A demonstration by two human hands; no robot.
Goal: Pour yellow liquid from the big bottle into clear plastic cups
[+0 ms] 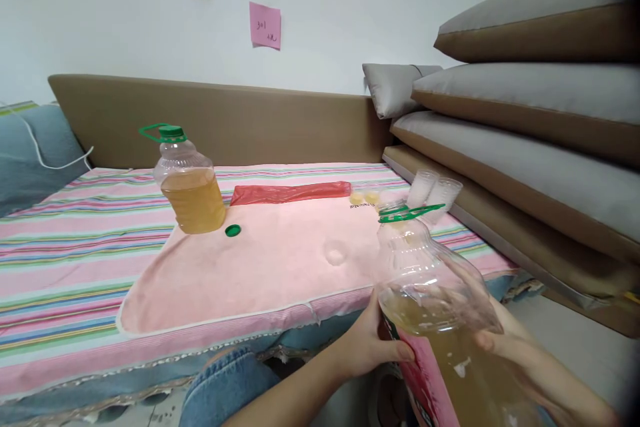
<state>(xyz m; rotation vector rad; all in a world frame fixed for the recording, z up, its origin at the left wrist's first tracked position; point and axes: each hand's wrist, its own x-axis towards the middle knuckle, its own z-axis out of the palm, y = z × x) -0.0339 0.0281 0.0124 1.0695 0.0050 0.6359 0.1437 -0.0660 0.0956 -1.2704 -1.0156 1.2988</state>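
Note:
A large clear bottle (440,307) of yellowish liquid, uncapped and with a green ring at its neck, is held between both hands at the lower right. My left hand (367,343) grips its left side by the red label, thumb in front. My right hand (505,340) wraps round its right side, partly seen through the plastic. A second bottle (195,197), green-capped, stands at the left. Near it lies a loose green cap (233,231). A small clear round item (335,253) rests on the pink mat (240,280).
Stacked clear cups (434,191) stand behind the held bottle, beside small cups (365,197) with yellow contents. A red plastic sleeve (291,193) lies across the mat's back. Grey-brown cushions (530,107) are piled at the right. A brown backboard (225,120) runs behind the striped cloth (75,267).

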